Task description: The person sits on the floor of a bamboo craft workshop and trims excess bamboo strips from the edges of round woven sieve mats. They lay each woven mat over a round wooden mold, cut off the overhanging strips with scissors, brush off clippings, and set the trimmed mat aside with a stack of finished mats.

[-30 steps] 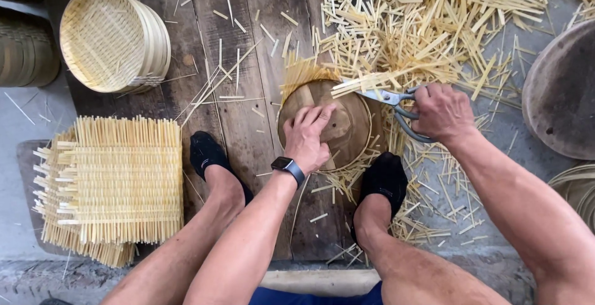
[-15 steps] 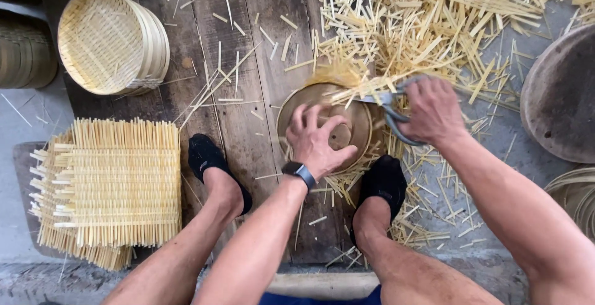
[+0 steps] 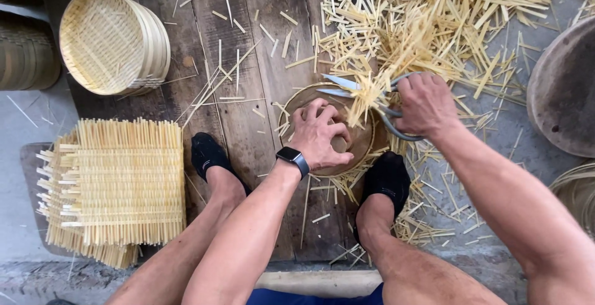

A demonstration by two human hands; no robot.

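I see the round woven bamboo tray (image 3: 359, 150) lying on the dark wooden boards (image 3: 248, 63) between my black-socked feet. My left hand (image 3: 319, 134) presses it flat, while my right hand (image 3: 424, 103) grips large metal shears (image 3: 372, 94), blades parted around pale protruding strips (image 3: 365, 97).

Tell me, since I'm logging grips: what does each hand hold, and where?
Right hand grips the scissors by their handle loops; left hand presses on the round woven tray, fingers bent.
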